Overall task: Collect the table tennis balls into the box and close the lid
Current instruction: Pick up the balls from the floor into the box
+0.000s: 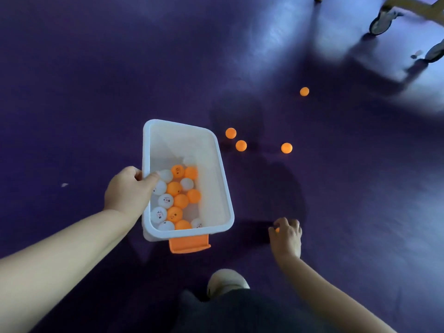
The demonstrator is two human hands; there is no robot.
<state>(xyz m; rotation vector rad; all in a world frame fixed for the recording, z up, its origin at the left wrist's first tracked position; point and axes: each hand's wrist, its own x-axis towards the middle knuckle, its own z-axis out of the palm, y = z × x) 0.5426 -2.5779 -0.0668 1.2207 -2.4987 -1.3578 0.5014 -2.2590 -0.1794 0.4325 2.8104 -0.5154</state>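
Observation:
A white plastic box (217, 162) with an orange latch (189, 245) hangs tilted above the purple floor, without a lid. My left hand (128, 191) grips its left rim, thumb inside. Several orange and white balls (179, 200) lie heaped at its near end. My right hand (287, 235) is down at the floor to the right of the box, fingers curled over an orange ball (277, 230) that barely shows. Loose orange balls lie beyond on the floor: two close together (231, 133) (241, 145), one to their right (286, 148), one farther off (304, 91).
My shoe (225, 281) and dark trouser leg (240, 311) are at the bottom centre. Wheels of a cart or frame (382, 22) stand at the top right. A small white scrap (64, 185) lies on the floor at left.

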